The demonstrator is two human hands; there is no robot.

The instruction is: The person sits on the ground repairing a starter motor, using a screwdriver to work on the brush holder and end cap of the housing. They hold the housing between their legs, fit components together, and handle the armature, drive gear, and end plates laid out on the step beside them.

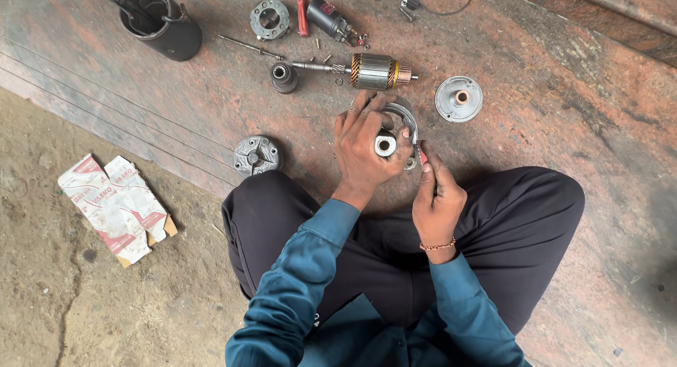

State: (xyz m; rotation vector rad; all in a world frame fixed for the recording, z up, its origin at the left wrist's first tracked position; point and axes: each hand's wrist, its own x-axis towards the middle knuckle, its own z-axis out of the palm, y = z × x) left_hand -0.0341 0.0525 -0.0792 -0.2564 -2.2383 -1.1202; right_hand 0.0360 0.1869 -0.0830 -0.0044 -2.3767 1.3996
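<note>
While your left hand (363,147) clamps round metal end housing (395,131) just below armature (374,71), right hand (436,191) pinches small red-handled tool (422,155) at housing rim. Risk: tool slips, jabs left fingers; loose screws (326,58) beside armature shaft scatter, roll away.

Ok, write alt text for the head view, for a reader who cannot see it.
Seen from above, a seated person's left hand grips a round metal motor part while the right hand works a red-handled tool against it. On the stone floor beyond lie an armature, a metal cap, a black housing and small parts.
</note>
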